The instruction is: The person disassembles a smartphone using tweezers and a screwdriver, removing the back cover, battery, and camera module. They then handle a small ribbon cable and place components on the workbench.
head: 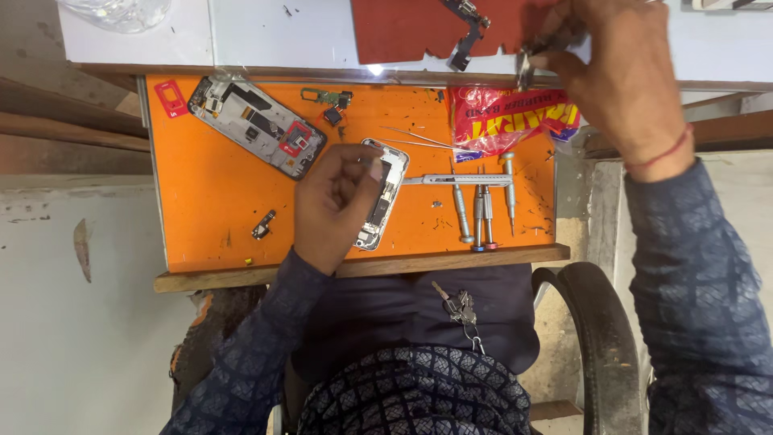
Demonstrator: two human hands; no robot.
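My left hand (334,205) sits in the middle of the orange work mat (213,193), fingers curled onto a small opened phone (388,189) and holding its left edge. My right hand (616,68) reaches up to the white upper shelf (266,32), beside a dark red mat (403,28). Its fingers pinch a small metal tool (524,64) whose tip hangs over the shelf's edge. A dark flex part (467,32) lies on the red mat just left of that hand.
A larger opened phone frame (258,125) lies at the mat's upper left, by a small red part (171,97). A circuit part (330,98), thin tweezers (419,138), a red packet (507,121) and several screwdrivers (479,213) lie right. Keys (459,308) hang below.
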